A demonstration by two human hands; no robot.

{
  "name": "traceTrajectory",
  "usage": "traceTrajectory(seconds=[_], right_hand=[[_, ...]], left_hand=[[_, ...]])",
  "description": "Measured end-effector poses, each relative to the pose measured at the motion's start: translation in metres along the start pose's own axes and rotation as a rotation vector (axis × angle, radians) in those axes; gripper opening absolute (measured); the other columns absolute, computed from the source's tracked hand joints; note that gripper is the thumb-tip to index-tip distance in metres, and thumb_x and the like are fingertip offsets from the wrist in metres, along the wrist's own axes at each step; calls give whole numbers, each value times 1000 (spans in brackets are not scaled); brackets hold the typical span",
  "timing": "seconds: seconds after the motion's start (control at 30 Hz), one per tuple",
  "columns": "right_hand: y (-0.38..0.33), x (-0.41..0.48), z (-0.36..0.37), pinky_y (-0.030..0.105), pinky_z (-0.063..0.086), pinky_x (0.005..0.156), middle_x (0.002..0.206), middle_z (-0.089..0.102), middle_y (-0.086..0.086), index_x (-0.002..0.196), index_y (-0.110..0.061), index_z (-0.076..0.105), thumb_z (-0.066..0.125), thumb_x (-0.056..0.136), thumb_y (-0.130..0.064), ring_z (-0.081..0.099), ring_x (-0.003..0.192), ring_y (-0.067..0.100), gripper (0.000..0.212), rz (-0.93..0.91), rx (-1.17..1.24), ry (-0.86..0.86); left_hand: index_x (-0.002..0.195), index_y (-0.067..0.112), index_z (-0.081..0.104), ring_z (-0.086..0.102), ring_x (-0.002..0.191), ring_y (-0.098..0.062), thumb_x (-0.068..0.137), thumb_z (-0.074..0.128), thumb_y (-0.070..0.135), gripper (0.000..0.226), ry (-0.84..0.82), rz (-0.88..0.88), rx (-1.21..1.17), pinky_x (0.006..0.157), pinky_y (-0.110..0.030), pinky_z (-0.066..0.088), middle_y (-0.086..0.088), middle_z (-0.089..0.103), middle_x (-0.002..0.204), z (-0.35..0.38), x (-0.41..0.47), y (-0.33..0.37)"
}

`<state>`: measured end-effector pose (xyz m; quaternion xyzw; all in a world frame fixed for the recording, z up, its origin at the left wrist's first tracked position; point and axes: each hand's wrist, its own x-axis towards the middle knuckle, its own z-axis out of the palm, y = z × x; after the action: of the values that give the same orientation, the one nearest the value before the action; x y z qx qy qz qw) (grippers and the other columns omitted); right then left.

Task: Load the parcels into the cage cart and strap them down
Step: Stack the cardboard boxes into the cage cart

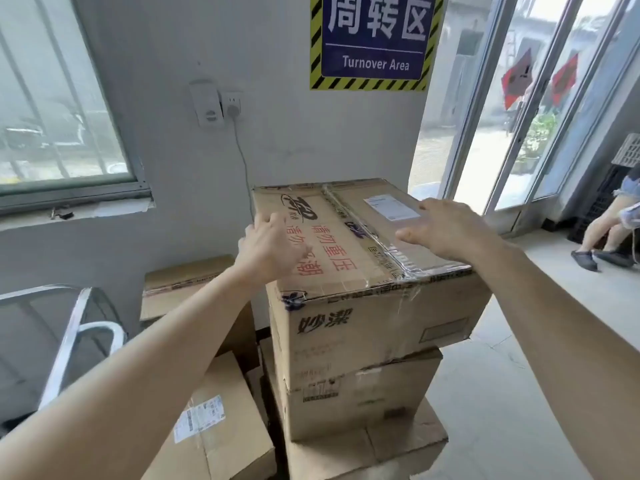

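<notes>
Top parcel (367,271): a large taped cardboard carton with red print on its lid, on top of a stack of cartons against the white wall.
Shipping label (391,204): white, on the lid's far right part, just beside the right fingertips.
Left hand (268,244): over the lid's left edge, fingers loosely bent, closed round nothing; contact with the lid cannot be told.
Right hand (440,226): over the lid's right half, fingers spread and fairly straight, holding nothing.
Middle carton (360,393): directly under the top parcel, narrower than it.
Bottom carton (363,452): under both.
Side carton (207,420): lower, left of the stack, with a white label.
Rear carton (187,285): behind it, by the wall.
Metal frame (69,334): curved tubing at the far left.
Sign (372,39): blue, "Turnover Area", on the wall above.
Glass door (519,98): to the right.
Seated person (609,230): at the right edge, legs only showing.
</notes>
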<state>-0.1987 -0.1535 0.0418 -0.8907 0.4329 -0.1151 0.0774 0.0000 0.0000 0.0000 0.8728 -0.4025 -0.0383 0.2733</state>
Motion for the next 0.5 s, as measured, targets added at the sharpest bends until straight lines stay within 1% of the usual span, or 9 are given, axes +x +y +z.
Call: traceTrajectory(seconds=[0.1, 0.13, 0.17, 0.2, 0.27, 0.33, 0.4, 0.43, 0.5], right_hand=[[21, 20, 9, 40, 40, 88, 135, 50, 11, 136, -12, 44, 59, 84, -59, 49, 118, 29, 71, 53, 26, -28], [24, 22, 12, 40, 41, 88, 133, 52, 11, 134, -14, 45, 60, 83, -60, 50, 117, 30, 70, 85, 33, -56], [31, 30, 18, 42, 42, 93, 132, 52, 10, 135, -18, 45, 60, 81, -63, 49, 119, 31, 72, 105, 44, -57], [37, 37, 23, 47, 41, 98, 133, 53, 7, 136, -26, 44, 58, 76, -68, 48, 122, 32, 75, 138, 36, -71], [54, 55, 35, 56, 36, 102, 136, 51, 5, 138, -41, 38, 53, 62, -79, 43, 127, 34, 86, 192, 19, -100], [65, 65, 42, 56, 35, 103, 138, 48, 7, 139, -39, 38, 52, 56, -83, 41, 128, 36, 95, 269, 42, -137], [68, 68, 42, 54, 36, 103, 138, 49, 9, 139, -33, 41, 53, 54, -87, 41, 128, 37, 101, 303, 59, -154], [71, 73, 45, 54, 36, 102, 139, 49, 9, 138, -31, 41, 54, 50, -90, 40, 127, 37, 107, 323, 80, -153], [82, 87, 53, 55, 36, 100, 139, 47, 8, 137, -32, 43, 48, 30, -100, 41, 125, 38, 127, 379, 108, -144]], left_hand=[[144, 12, 27, 39, 127, -32, 81, 68, 47, 83, -57, -183, -56, 103, -49, 41, -12, 32, 140, 14, 14, 1], [143, 12, 27, 41, 125, -32, 79, 69, 47, 84, -97, -227, -92, 102, -46, 43, -13, 33, 139, 16, 15, 2], [143, 12, 27, 43, 124, -30, 79, 70, 47, 85, -111, -252, -121, 100, -42, 44, -13, 33, 139, 19, 18, 4], [143, 11, 26, 44, 123, -29, 78, 71, 47, 88, -125, -283, -141, 96, -38, 45, -13, 34, 139, 24, 23, 4], [143, 8, 24, 49, 118, -28, 74, 75, 47, 94, -129, -339, -193, 92, -36, 47, -14, 36, 137, 29, 30, 5], [140, 10, 28, 56, 110, -27, 65, 81, 48, 99, -132, -392, -262, 91, -38, 52, -14, 45, 131, 33, 41, 3], [136, 14, 34, 61, 102, -26, 47, 85, 54, 110, -145, -430, -316, 87, -41, 55, -12, 54, 123, 35, 48, 3], [135, 13, 34, 62, 101, -26, 42, 87, 54, 114, -138, -453, -345, 86, -41, 55, -11, 56, 121, 38, 51, 3], [133, 7, 32, 63, 101, -26, 50, 89, 46, 109, -116, -504, -386, 83, -38, 55, -11, 56, 117, 40, 56, 3]])
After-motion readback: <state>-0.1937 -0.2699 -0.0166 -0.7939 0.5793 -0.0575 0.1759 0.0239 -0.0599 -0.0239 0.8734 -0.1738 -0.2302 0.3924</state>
